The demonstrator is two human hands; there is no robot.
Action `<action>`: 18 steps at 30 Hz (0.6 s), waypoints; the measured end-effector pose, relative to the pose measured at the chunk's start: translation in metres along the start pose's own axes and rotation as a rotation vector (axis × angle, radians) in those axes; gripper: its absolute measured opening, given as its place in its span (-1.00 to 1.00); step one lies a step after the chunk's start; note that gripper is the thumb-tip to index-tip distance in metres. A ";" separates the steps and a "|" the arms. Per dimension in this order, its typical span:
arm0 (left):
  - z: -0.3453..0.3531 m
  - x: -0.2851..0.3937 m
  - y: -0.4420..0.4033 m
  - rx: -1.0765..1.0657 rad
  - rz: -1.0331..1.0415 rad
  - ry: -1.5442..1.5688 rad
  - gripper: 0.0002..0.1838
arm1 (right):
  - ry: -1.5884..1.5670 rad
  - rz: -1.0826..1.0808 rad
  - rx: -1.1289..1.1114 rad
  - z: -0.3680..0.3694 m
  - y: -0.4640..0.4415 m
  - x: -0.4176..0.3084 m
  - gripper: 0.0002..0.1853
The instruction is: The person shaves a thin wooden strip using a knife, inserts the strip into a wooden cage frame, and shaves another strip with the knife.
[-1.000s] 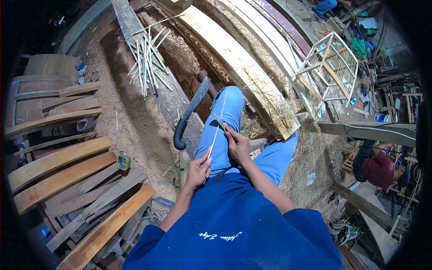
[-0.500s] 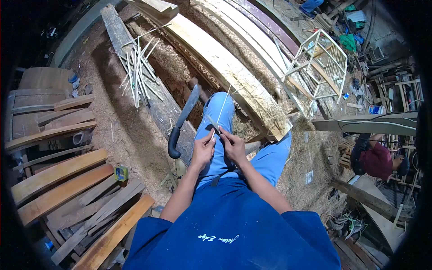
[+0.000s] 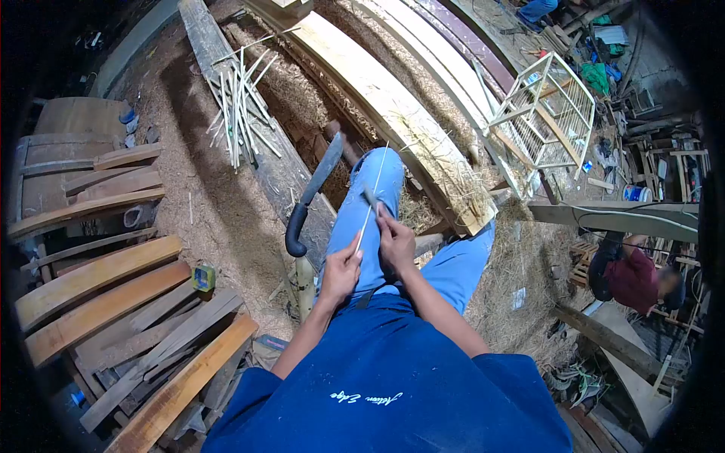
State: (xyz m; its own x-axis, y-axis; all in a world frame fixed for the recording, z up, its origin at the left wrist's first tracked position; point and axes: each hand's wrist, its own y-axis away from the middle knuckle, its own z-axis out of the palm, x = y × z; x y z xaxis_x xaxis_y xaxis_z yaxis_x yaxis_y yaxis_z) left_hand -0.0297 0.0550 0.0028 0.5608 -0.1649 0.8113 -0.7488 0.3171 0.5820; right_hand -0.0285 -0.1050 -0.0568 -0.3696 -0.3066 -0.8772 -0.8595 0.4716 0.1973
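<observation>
A thin pale stick (image 3: 383, 162) slants over my thigh. My left hand (image 3: 342, 273) pinches its lower end. Closed around a small knife (image 3: 371, 198), my right hand (image 3: 397, 243) is beside the stick, with the blade pointing up and left against or close to it. Left of my knee, a machete (image 3: 323, 172) with a black handle lies on a weathered plank (image 3: 273, 167). Farther up that plank rests a loose pile of thin sticks (image 3: 240, 113).
A slatted wooden cage (image 3: 545, 113) stands at the upper right beside long curved beams (image 3: 377, 75). Planks (image 3: 106, 275) and a yellow-green tape measure (image 3: 203, 278) are at the left. Another person (image 3: 633, 278) is at the right; part of someone else shows at top right.
My hands were close together half a second ago; now my right hand and the knife are farther up the stick, and my left hand is lower. The camera view has shifted slightly.
</observation>
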 end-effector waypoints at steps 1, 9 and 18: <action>0.000 -0.004 0.010 0.001 0.021 -0.086 -0.51 | 0.001 -0.005 -0.003 -0.003 -0.006 0.001 -0.66; -0.016 -0.015 0.026 0.015 -0.080 0.056 -0.58 | -0.221 -0.198 0.074 -0.001 -0.021 0.021 -0.64; -0.005 -0.001 -0.008 0.003 -0.053 0.016 -0.59 | -0.592 0.262 -0.340 -0.048 -0.008 -0.002 -0.54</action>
State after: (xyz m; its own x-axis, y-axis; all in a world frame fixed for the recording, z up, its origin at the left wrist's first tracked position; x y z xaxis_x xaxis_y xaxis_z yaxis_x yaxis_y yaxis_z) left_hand -0.0226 0.0573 -0.0034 0.6049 -0.1665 0.7787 -0.7193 0.3053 0.6240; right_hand -0.0372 -0.1478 -0.0353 -0.4077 0.3246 -0.8535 -0.8669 0.1560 0.4735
